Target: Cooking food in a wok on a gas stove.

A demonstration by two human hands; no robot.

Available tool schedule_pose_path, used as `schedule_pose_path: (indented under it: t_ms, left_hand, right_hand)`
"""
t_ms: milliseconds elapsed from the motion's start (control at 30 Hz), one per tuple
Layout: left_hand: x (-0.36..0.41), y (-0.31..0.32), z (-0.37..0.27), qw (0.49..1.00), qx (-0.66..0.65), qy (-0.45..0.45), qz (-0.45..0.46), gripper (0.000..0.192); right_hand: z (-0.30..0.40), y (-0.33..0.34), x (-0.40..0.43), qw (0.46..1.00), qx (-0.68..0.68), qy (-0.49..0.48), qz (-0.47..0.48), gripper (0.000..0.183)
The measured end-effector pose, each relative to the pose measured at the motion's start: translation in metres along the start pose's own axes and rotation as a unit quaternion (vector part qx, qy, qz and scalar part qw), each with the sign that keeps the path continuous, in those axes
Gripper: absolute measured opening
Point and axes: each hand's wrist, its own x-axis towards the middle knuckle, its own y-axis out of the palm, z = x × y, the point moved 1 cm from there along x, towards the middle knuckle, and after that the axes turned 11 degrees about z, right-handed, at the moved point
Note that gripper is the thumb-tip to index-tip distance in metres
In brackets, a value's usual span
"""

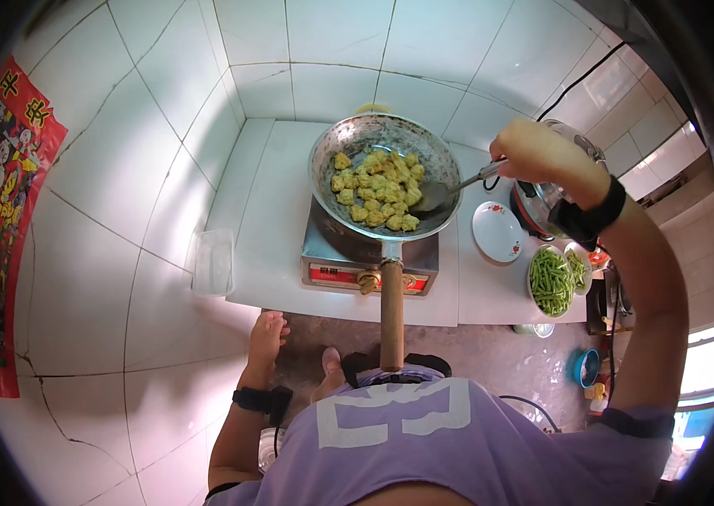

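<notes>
A metal wok with a wooden handle sits on a single-burner gas stove. Yellow-brown pieces of cooked food lie across its bottom. My right hand grips the handle of a metal spatula, whose blade rests in the wok at the food's right edge. Below the front edge of the counter, my left hand hangs with loosely curled fingers, holding nothing and apart from the wok handle.
Right of the stove stand a white plate, a bowl of cut green beans, a smaller bowl of green pieces and a rice cooker. A clear plastic container is at the counter's left edge. Tiled walls rise behind and left.
</notes>
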Motion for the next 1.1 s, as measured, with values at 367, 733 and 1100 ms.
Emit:
schedule_pose_path:
  t_ms: [367,733,1100]
  left_hand:
    - [0.001,0.005,-0.003,0.999,0.014,-0.011,0.032,0.023]
    - [0.006,0.022,-0.015,0.996,0.044,-0.021,0.078,0.026]
    - [0.015,0.022,-0.015,0.994,0.049,-0.007,0.093,0.025]
  right_hand:
    - [0.016,0.104,0.033,0.968,0.166,0.038,-0.186,0.021]
    - [0.001,0.074,-0.029,0.955,0.007,0.029,-0.295,0.017]
    - [-0.018,0.050,-0.053,0.985,0.030,0.062,-0.159,0.020]
